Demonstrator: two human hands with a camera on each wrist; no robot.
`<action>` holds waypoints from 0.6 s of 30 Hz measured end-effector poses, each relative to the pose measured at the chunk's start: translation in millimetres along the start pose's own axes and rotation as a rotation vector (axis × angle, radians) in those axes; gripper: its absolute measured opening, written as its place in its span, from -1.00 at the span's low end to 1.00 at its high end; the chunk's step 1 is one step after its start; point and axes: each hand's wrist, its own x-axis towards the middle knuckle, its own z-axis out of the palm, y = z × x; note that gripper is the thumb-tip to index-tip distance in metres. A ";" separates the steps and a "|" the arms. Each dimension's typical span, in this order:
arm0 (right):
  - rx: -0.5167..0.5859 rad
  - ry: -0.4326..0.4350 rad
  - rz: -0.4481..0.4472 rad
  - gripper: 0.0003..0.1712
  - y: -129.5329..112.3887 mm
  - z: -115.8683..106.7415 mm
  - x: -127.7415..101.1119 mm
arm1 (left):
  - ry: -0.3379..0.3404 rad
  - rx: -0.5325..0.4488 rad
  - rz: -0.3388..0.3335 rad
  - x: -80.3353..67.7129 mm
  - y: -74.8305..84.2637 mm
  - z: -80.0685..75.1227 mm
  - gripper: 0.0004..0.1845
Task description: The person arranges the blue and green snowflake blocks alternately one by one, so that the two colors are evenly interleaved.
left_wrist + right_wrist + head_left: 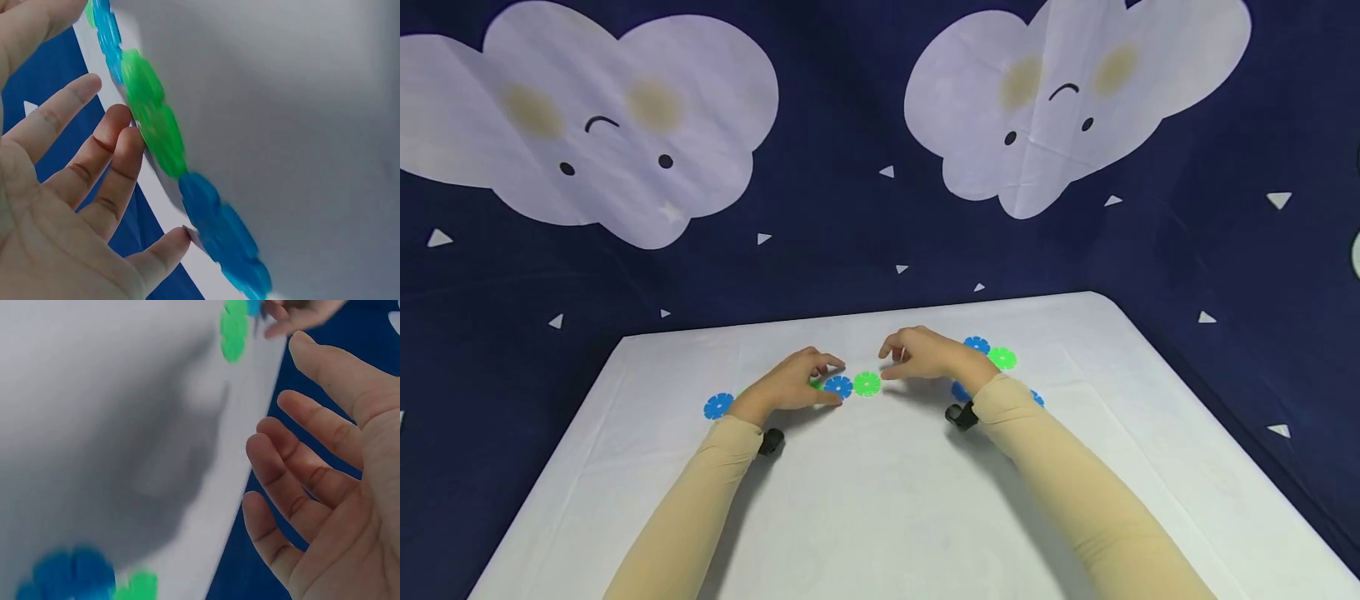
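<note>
Notched plastic discs lie in a row on the white table. My left hand (793, 379) is over the row, fingers spread and loosely bent around a blue disc (838, 387). A green disc (867, 384) adjoins that blue one on the right. In the left wrist view, fingertips are beside a green disc (153, 112) that meets a blue disc (225, 234); no grip shows. My right hand (921, 354) hovers just right of the row's green end, its fingers loosely bent with nothing between them. The left hand and wrist hide part of the row.
A blue disc (718, 406) lies at the row's left end. Beyond the right wrist are another blue disc (976, 344) and a green disc (1002, 358), with more blue partly hidden by the forearm. The white table (880, 500) ends at a dark cloud-patterned cloth (842, 217).
</note>
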 end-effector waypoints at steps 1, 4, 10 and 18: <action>0.000 -0.001 0.002 -0.51 1.7 -4.4 -4.8 | 0.001 0.005 0.004 1.2 1.3 0.4 -0.35; -0.007 -0.007 0.004 -0.50 6.7 -15.0 -19.9 | 0.011 0.018 0.010 5.6 4.5 3.6 -0.38; -0.026 -0.047 0.047 -0.51 18.5 -26.2 -49.1 | 0.031 0.019 0.011 14.4 10.1 11.3 -0.40; -0.094 -0.089 0.142 -0.50 35.7 -27.0 -79.2 | 0.048 0.016 -0.005 23.0 17.9 18.6 -0.43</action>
